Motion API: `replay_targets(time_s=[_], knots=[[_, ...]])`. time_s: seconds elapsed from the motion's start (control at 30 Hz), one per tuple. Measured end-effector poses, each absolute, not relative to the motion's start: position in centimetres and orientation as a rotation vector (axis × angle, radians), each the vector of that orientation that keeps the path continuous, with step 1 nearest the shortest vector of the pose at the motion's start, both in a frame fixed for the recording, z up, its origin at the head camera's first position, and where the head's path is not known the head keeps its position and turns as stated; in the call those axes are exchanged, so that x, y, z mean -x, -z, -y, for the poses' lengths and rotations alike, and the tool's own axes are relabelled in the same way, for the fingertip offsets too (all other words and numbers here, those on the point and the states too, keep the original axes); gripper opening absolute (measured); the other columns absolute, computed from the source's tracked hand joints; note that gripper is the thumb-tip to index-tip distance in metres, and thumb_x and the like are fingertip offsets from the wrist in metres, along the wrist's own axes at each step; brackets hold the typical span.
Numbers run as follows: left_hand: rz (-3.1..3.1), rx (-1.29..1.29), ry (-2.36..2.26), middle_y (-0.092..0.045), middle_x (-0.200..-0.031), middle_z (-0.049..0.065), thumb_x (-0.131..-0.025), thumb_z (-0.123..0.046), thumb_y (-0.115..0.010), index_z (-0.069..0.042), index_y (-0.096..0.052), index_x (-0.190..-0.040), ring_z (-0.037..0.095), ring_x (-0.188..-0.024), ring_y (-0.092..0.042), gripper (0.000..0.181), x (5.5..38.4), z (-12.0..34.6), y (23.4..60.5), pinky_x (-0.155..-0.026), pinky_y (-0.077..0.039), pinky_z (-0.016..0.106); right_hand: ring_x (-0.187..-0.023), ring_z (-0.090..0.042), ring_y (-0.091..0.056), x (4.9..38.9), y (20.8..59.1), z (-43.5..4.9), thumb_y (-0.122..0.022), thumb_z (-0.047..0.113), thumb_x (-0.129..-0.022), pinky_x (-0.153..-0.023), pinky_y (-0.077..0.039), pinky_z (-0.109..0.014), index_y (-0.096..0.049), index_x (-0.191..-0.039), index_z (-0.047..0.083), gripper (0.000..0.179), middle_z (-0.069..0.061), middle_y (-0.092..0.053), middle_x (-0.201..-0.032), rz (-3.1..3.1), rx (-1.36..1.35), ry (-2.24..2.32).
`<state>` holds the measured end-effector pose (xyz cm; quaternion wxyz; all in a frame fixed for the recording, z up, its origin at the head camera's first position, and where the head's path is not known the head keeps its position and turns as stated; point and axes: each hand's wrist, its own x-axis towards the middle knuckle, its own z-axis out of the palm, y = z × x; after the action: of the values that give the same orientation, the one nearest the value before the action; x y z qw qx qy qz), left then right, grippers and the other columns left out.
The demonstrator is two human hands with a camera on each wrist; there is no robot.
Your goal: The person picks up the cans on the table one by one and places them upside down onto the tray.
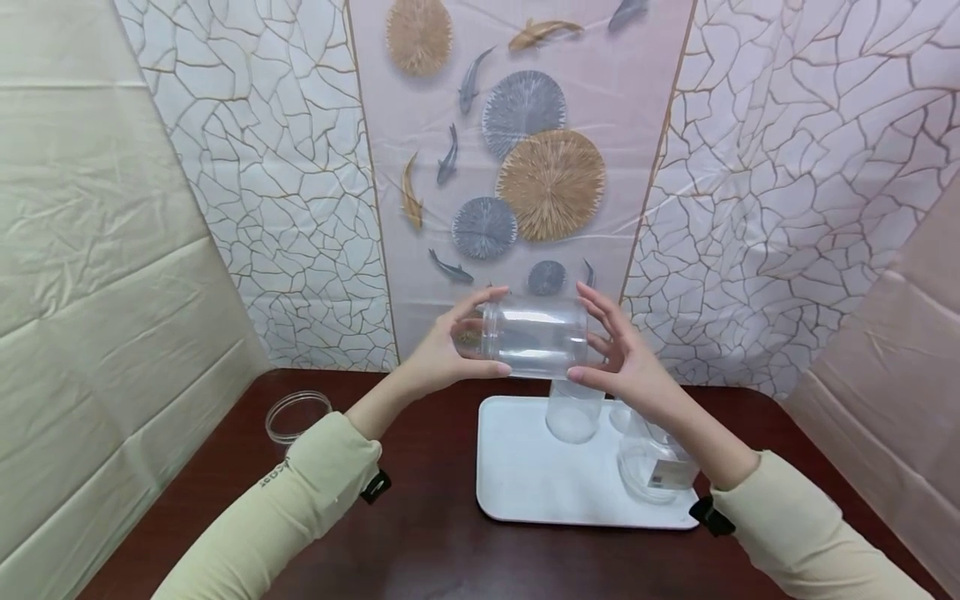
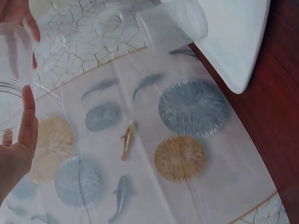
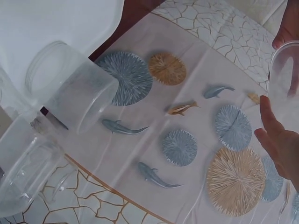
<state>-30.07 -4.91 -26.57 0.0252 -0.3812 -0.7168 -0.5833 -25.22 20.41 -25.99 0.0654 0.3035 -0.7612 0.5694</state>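
Between my two hands a clear plastic jar (image 1: 536,337) lies sideways in the air, above the back edge of a white tray (image 1: 517,467). My left hand (image 1: 442,346) grips its threaded mouth end, thumb below and fingers above. My right hand (image 1: 622,354) holds the base end the same way. In the left wrist view the left hand (image 2: 18,144) shows at the left edge on the jar's rim. The right wrist view catches the right hand (image 3: 280,140) at its right edge, beside the jar's base. No lid is on the jar.
On the tray stand a second clear jar (image 1: 573,417) and a clear container with a label (image 1: 656,471), partly behind my right forearm. A round clear lid or ring (image 1: 297,415) is at the table's left. Patterned cloth (image 1: 525,208) hangs behind the dark table (image 1: 427,483).
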Motion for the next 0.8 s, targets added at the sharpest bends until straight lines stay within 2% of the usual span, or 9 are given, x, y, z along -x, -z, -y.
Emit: replay_targets(time_s=[0.03, 0.13, 0.27, 0.4, 0.53, 0.67, 0.8], knots=[[2.208, 1.184, 1.81, -0.035, -0.148, -0.004, -0.07, 0.001, -0.079, -0.024, -0.039, -0.143, 0.033, -0.124, -0.048, 0.087, 30.0, 4.7, 26.6, -0.083, -0.054, 0.043, -0.134, -0.05, -0.027, 25.2, 26.0, -20.4, -0.065, -0.007, -0.082, -0.093, -0.047, -0.047, -0.017, -0.15, 0.028, 0.09, -0.015, -0.014, -0.154, 2.288, -0.922, -1.726], [2.207, 1.18, 1.802, -0.034, -0.147, -0.005, -0.07, -0.002, -0.08, -0.027, -0.038, -0.143, 0.031, -0.125, -0.047, 0.088, 29.7, 4.3, 26.9, -0.081, -0.055, 0.04, -0.13, -0.031, -0.043, 25.1, 26.2, -20.4, -0.065, -0.008, -0.081, -0.087, -0.053, -0.034, -0.021, -0.149, 0.026, 0.087, -0.012, -0.026, -0.147, 2.251, -0.927, -1.751], [2.214, 1.164, 1.795, -0.03, -0.15, -0.006, -0.071, -0.003, -0.08, -0.035, -0.034, -0.144, 0.031, -0.128, -0.044, 0.092, 29.6, 4.1, 27.3, -0.081, -0.055, 0.04, -0.118, -0.008, -0.051, 25.1, 26.3, -20.5, -0.067, -0.006, -0.08, -0.083, -0.054, -0.029, -0.026, -0.146, 0.022, 0.082, -0.003, -0.035, -0.139, 2.253, -0.891, -1.708], [2.231, 1.186, 1.793, -0.025, -0.153, -0.008, -0.074, -0.004, -0.079, -0.042, -0.028, -0.145, 0.03, -0.132, -0.041, 0.096, 29.6, 4.1, 27.6, -0.083, -0.055, 0.039, -0.119, -0.012, -0.051, 25.2, 26.4, -20.6, -0.068, -0.004, -0.081, -0.082, -0.054, -0.03, -0.026, -0.145, 0.02, 0.08, -0.005, -0.036, -0.138, 2.286, -0.86, -1.659], [2.251, 1.214, 1.791, -0.02, -0.155, -0.008, -0.075, -0.005, -0.078, -0.044, -0.023, -0.147, 0.026, -0.134, -0.039, 0.098, 29.8, 4.2, 28.2, -0.083, -0.055, 0.037, -0.12, -0.012, -0.05, 25.4, 26.6, -20.9, -0.068, -0.005, -0.081, -0.081, -0.054, -0.031, -0.027, -0.144, 0.019, 0.079, -0.007, -0.035, -0.139, 2.297, -0.854, -1.661], [2.277, 1.224, 1.788, -0.024, -0.154, -0.001, -0.075, -0.003, -0.078, -0.04, -0.017, -0.149, 0.028, -0.134, -0.04, 0.103, 30.2, 4.7, 29.4, -0.086, -0.053, 0.042, -0.119, -0.004, -0.049, 25.5, 26.7, -21.2, -0.066, -0.003, -0.083, -0.084, -0.053, -0.027, -0.029, -0.143, 0.022, 0.076, -0.004, -0.034, -0.141, 2.291, -0.845, -1.692], [2.35, 1.207, 1.726, -0.028, -0.153, 0.003, -0.073, -0.006, -0.079, -0.036, -0.013, -0.151, 0.031, -0.134, -0.039, 0.106, 30.7, 5.3, 31.0, -0.091, -0.05, 0.047, -0.12, -0.002, -0.048, 25.6, 26.8, -21.6, -0.065, -0.003, -0.084, -0.087, -0.051, -0.024, -0.029, -0.143, 0.022, 0.073, -0.003, -0.033, -0.142, 2.279, -0.835, -1.72]])
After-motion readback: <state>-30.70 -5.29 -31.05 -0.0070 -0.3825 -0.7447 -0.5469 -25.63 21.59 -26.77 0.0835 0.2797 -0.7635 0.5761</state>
